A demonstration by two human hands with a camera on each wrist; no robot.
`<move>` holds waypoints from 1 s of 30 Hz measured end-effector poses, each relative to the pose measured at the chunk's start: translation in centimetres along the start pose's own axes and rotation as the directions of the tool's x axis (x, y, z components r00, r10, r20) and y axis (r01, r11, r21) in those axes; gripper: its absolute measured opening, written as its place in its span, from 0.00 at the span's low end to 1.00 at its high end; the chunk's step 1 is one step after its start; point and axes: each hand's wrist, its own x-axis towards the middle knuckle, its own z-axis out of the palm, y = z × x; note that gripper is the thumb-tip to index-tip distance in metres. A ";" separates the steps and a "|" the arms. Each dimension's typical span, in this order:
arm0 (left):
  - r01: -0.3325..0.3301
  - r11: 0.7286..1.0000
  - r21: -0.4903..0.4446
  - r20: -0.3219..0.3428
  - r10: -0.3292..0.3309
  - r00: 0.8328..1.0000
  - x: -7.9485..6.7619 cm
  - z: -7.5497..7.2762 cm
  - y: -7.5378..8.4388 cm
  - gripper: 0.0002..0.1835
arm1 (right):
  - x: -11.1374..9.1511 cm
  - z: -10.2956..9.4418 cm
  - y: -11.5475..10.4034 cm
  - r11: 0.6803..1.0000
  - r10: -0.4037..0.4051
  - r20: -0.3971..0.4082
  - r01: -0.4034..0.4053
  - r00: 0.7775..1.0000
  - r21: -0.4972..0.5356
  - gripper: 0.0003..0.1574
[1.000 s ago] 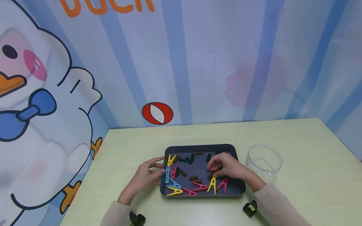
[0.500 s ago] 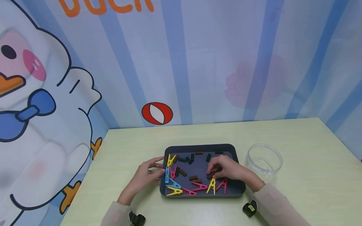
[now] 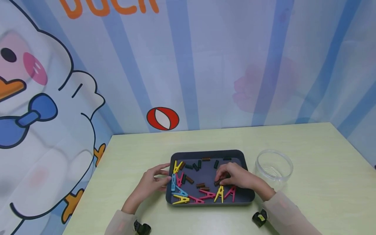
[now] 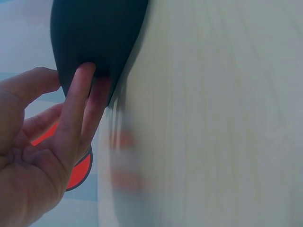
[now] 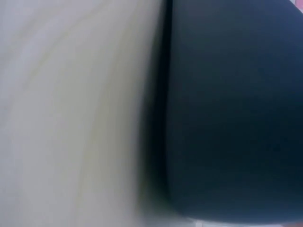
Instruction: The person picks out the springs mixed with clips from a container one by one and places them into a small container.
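A dark grey tray lies on the table, holding coppery and dark green coil springs and plastic clothespins. At its left end my left hand grips the side; in the left wrist view, a fingertip presses the outer wall and another digit reaches the rim. My right hand reaches over the tray's right side and pinches a copper spring, partly covered by the fingers. Just below it lies a yellow clothespin, with a pink clothespin to its right. The right wrist view shows only the tray wall and table.
A clear round dish stands right of the tray, near my right forearm. Yellow, blue and pink clothespins crowd the tray's left side; green springs lie toward its back. The pale table meets a printed cloth backdrop.
My right fingers and thumb have shifted slightly left, and the copper spring under them has slid a little left and down. The left hand keeps its place on the tray.
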 end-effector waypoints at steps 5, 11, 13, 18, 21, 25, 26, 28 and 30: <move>0.004 1.000 0.007 -0.003 -0.004 1.000 0.0 0.0 -0.1 0.30 | -0.1 0.0 0.0 1.000 0.019 -0.012 -0.019 1.000 0.002 0.06; 0.007 1.000 0.013 -0.007 -0.007 1.000 0.1 0.0 -0.1 0.30 | -0.2 0.0 -0.1 1.000 0.019 -0.028 -0.019 0.999 0.001 0.06; 0.008 1.000 0.017 -0.011 -0.008 1.000 0.1 0.0 -0.1 0.30 | -0.2 0.0 -0.1 1.000 0.019 -0.028 -0.019 0.999 0.002 0.06; 0.009 1.000 0.014 -0.016 -0.008 1.000 0.0 0.0 -0.1 0.30 | -0.3 -0.2 -0.2 1.000 0.017 -0.027 -0.017 0.999 0.005 0.06; 0.009 1.000 0.012 -0.018 -0.008 1.000 0.0 0.0 -0.1 0.30 | -0.3 -0.2 -0.3 1.000 0.011 -0.032 -0.011 0.999 0.010 0.07; 0.012 1.000 0.012 -0.019 -0.011 1.000 0.0 0.1 0.0 0.30 | -0.4 -0.3 -0.3 1.000 0.006 -0.041 -0.006 0.999 0.015 0.07; 0.013 1.000 0.011 -0.017 -0.013 1.000 0.0 0.1 0.0 0.30 | -0.5 -0.3 -0.3 1.000 0.007 -0.044 -0.006 0.999 0.015 0.07; 0.010 1.000 0.012 -0.014 -0.010 1.000 0.0 0.1 0.0 0.30 | -0.6 -0.3 -0.3 1.000 0.007 -0.052 -0.007 0.999 0.013 0.07; 0.010 1.000 0.011 -0.012 -0.010 1.000 0.0 0.1 0.0 0.30 | -0.6 -0.3 -0.3 1.000 0.007 -0.062 -0.006 0.998 0.015 0.07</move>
